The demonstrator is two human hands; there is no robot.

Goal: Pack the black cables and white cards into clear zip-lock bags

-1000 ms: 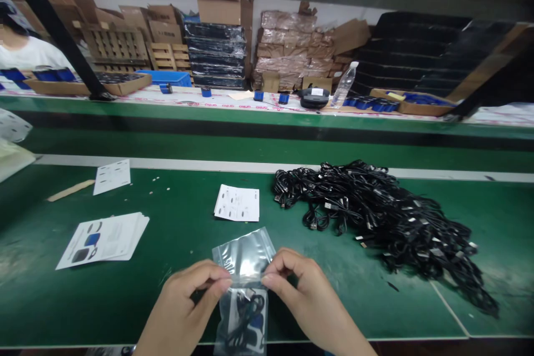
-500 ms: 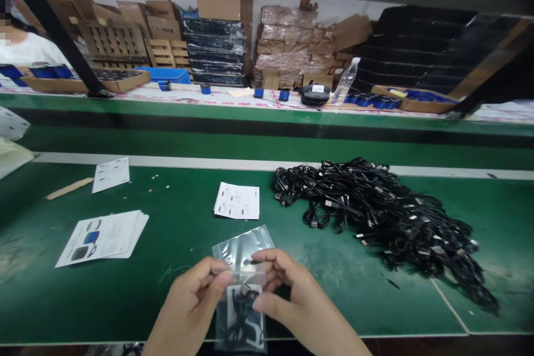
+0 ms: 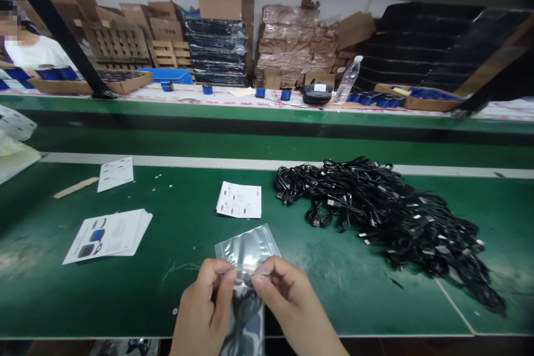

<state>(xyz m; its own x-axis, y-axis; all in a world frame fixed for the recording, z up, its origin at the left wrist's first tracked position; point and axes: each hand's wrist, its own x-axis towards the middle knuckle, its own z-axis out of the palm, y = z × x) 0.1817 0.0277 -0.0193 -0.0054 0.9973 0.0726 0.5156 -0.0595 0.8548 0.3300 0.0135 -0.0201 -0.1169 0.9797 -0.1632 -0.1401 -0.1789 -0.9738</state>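
Observation:
My left hand [image 3: 206, 311] and my right hand [image 3: 292, 303] both pinch the top of a clear plastic zip bag [image 3: 246, 325] close to my body. The bag holds a black coiled cable and something blue. Thumbs and forefingers meet near the bag's seal, almost touching each other. Under my fingers, flat on the green table [image 3: 187, 267], lie more empty clear bags [image 3: 247, 247]. A big heap of black cables [image 3: 387, 217] lies to the right, apart from both hands.
A small printed sheet [image 3: 239, 200] lies ahead, a stack of leaflets [image 3: 109, 235] to the left, another sheet [image 3: 115, 173] and a wooden stick [image 3: 75, 188] farther left. Behind, a raised shelf carries boxes, a bottle [image 3: 348, 80] and trays. A person in white [image 3: 33, 50] sits far left.
My hands have drawn closer together along the bag's top, and the bag has slid lower toward the frame's bottom edge. The view shifted slightly.

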